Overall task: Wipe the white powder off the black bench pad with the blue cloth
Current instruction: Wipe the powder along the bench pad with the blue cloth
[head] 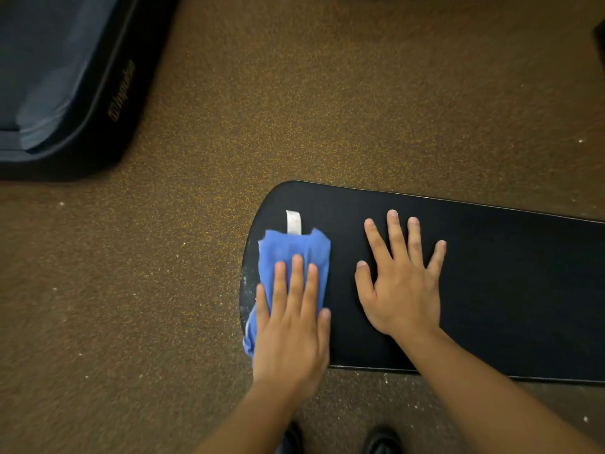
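The blue cloth [294,253] was pressed flat under the straight fingers of the left hand [291,326]; no grasp was applied. The cloth was located at the rounded left end of the black bench pad [507,290], overhanging its left edge. The right hand [401,283] was laid flat, fingers spread, on the pad just beside the cloth. A white strip [293,221] was visible beyond the cloth, and white powder [244,283] along the left edge.

The bench pad [491,290] is plain black, flecked with white powder [244,283] along its left edge. The cloth [291,250] is blue. A whitish strip [293,221] shows beside it. The floor [294,109] is brown, speckled yellow.
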Motion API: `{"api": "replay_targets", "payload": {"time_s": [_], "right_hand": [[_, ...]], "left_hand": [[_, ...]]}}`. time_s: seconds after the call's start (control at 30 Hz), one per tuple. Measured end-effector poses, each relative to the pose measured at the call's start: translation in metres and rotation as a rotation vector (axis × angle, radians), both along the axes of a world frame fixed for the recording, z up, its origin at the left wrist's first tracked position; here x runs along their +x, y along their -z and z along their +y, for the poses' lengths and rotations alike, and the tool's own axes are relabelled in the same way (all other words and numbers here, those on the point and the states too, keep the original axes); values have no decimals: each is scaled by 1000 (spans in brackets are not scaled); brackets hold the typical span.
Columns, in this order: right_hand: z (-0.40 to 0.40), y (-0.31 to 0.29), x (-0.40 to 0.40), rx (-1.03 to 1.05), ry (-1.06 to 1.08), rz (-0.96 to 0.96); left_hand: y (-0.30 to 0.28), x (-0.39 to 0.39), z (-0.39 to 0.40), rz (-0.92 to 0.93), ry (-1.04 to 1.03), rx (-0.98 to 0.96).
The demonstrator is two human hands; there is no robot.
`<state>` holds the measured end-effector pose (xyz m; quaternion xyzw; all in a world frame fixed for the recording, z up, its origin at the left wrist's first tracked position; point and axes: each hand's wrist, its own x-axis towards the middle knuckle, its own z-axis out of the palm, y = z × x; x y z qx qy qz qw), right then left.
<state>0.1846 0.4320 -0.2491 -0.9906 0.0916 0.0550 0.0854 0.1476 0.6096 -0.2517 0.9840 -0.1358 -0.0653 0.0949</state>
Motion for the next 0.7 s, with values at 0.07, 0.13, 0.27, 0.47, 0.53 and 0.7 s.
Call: {"api": "replay_targets", "payload": {"time_s": [0.07, 0.13, 0.27, 0.47, 0.53, 0.7], "right_hand": [[0, 0, 0, 0, -1, -3], [0, 1, 0, -3, 0, -4], [0, 1, 0, -6, -4, -5], [0, 1, 0, -17, 3, 3], [0, 1, 0, -22, 5, 6], [-1, 1, -1, -15, 4, 0]], "left_hand": [[2, -7, -2, 3, 31, 1], [2, 11, -4, 3, 65, 2], [2, 67, -9, 3, 45, -9], [1, 6, 16, 5, -42, -43], [2, -4, 23, 16, -25, -33], [-2, 47, 22, 54, -101, -70]]}}
